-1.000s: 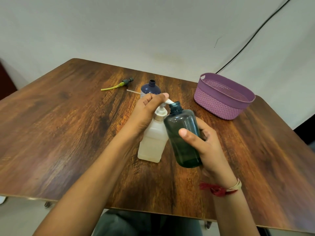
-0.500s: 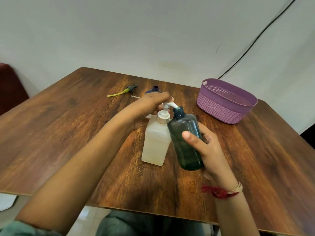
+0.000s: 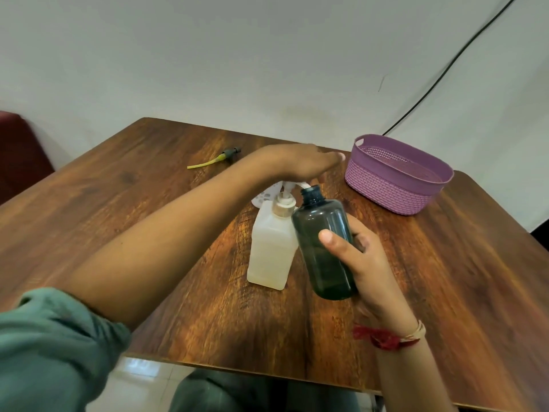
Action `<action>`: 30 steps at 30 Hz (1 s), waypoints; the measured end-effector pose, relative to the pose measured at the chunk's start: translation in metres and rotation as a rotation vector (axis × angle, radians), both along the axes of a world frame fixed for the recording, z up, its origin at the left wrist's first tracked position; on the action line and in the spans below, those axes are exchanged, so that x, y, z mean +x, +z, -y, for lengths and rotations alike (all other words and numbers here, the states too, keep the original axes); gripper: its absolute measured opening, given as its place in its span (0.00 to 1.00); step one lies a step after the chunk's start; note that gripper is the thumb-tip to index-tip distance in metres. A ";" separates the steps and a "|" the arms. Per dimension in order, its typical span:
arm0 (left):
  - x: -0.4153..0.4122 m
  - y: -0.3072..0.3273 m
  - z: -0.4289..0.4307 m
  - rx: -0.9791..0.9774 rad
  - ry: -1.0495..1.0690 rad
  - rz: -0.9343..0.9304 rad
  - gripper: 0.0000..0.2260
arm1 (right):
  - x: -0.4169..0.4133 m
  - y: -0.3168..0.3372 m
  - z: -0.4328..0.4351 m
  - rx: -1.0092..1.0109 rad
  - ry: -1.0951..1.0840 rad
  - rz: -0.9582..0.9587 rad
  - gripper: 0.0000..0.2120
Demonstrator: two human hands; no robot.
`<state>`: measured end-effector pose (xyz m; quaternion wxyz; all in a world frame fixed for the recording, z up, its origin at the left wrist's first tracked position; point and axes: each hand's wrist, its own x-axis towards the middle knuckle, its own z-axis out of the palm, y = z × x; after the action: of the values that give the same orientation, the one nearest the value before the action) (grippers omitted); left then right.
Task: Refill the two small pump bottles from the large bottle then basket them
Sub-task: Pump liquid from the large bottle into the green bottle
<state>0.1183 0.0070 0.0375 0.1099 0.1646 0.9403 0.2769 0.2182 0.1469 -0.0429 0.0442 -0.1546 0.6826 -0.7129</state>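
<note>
— On the counter (image 3: 460,278), seen from the head camera, what stands in the middle?
— The large bottle (image 3: 271,251), pale and square-shouldered, upright, with its pump (image 3: 285,202) on top. The white spout reaches toward the open neck of the dark teal small bottle (image 3: 322,248), which is just beside it on the right
— Who has the teal one?
— The right hand (image 3: 370,263) is wrapped round its body, thumb across the front, holding it tilted with the neck leaning toward the pump. A red thread bracelet (image 3: 383,339) sits on that wrist
— And the left hand (image 3: 300,162)?
— Flat and released, palm down over the pump, fingers stretched toward the purple basket (image 3: 398,185). Blur keeps me from saying whether it touches the pump
— Where is the basket?
— At the far right of the counter, well apart from the bottles
— Anything else?
— A loose pump head with a yellow-green tube (image 3: 218,159) lies at the far side. Something white with dots (image 3: 264,199) peeks out behind the large bottle, under the forearm; I cannot tell what it is. A black cable (image 3: 445,66) runs up the wall
</note>
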 end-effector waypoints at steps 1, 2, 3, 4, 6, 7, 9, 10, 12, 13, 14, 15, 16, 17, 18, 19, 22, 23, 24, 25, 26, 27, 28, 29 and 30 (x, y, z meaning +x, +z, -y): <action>-0.001 -0.001 0.001 0.026 0.013 -0.009 0.24 | 0.000 0.000 0.000 0.002 0.005 -0.003 0.23; -0.003 -0.003 0.002 0.047 0.024 -0.009 0.23 | -0.001 0.000 0.000 0.007 0.008 -0.002 0.23; -0.004 -0.006 0.004 0.063 0.025 -0.002 0.22 | -0.002 0.000 0.001 0.014 0.009 -0.001 0.24; -0.004 -0.010 0.004 0.072 0.023 0.004 0.20 | -0.002 0.000 0.001 0.025 0.008 -0.005 0.24; -0.004 -0.017 0.005 0.097 0.037 -0.004 0.18 | -0.002 0.000 0.002 0.047 0.000 -0.018 0.23; -0.004 -0.018 0.005 0.110 0.041 -0.002 0.18 | -0.002 -0.001 0.002 0.056 -0.004 -0.017 0.23; -0.003 -0.015 0.005 0.088 0.019 0.018 0.19 | -0.002 -0.003 0.002 0.060 -0.004 -0.009 0.22; -0.003 -0.010 0.004 0.052 0.001 0.031 0.20 | -0.002 -0.003 0.002 0.055 -0.001 -0.006 0.22; -0.004 -0.003 0.002 -0.013 -0.023 0.045 0.22 | -0.003 -0.002 0.002 0.048 -0.001 -0.005 0.21; -0.005 -0.001 0.001 -0.029 -0.029 0.047 0.22 | -0.002 -0.002 0.002 0.045 -0.003 -0.007 0.21; -0.005 0.000 -0.002 -0.037 -0.035 0.051 0.22 | -0.002 -0.001 0.001 0.042 -0.006 -0.009 0.21; -0.004 -0.002 -0.003 -0.039 -0.039 0.052 0.22 | -0.003 0.000 0.000 0.039 -0.006 -0.009 0.20; -0.004 -0.004 -0.003 -0.043 -0.042 0.048 0.22 | -0.004 0.000 0.000 0.037 -0.003 -0.010 0.21; -0.006 -0.008 -0.002 -0.035 -0.040 0.043 0.21 | -0.004 -0.001 0.000 0.042 0.003 -0.008 0.21; -0.006 -0.012 -0.001 -0.017 -0.033 0.045 0.21 | -0.004 -0.002 -0.001 0.048 0.011 -0.007 0.21; -0.005 -0.015 0.000 0.004 -0.027 0.045 0.21 | -0.004 -0.002 -0.001 0.050 0.020 -0.008 0.20; -0.003 -0.011 -0.001 0.002 -0.034 0.046 0.20 | -0.004 -0.002 -0.001 0.036 0.027 -0.003 0.18; -0.003 -0.008 -0.002 -0.007 -0.040 0.053 0.20 | -0.004 -0.002 -0.002 0.032 0.029 0.000 0.18; -0.004 -0.004 -0.003 -0.020 -0.044 0.062 0.20 | -0.005 -0.001 -0.002 0.030 0.030 0.005 0.18; -0.004 -0.001 -0.004 -0.027 -0.035 0.062 0.19 | -0.005 -0.001 -0.002 0.029 0.029 0.009 0.18; -0.005 0.001 -0.005 -0.021 -0.023 0.052 0.19 | -0.006 0.000 -0.003 0.027 0.029 0.009 0.19; -0.007 0.000 -0.005 -0.015 -0.023 0.045 0.18 | -0.006 0.001 -0.003 0.023 0.029 0.006 0.19; -0.009 -0.002 -0.004 0.004 -0.036 0.046 0.18 | -0.006 0.001 -0.004 0.019 0.033 0.002 0.19; -0.010 -0.006 -0.002 0.032 -0.045 0.045 0.18 | -0.006 0.001 -0.004 0.020 0.036 -0.001 0.20; -0.011 -0.009 -0.001 0.068 -0.036 0.045 0.18 | -0.007 0.001 -0.003 0.027 0.039 -0.002 0.20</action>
<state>0.1074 0.0079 0.0280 0.1303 0.1791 0.9244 0.3104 0.2116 0.1504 -0.0418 0.0595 -0.1680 0.6892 -0.7023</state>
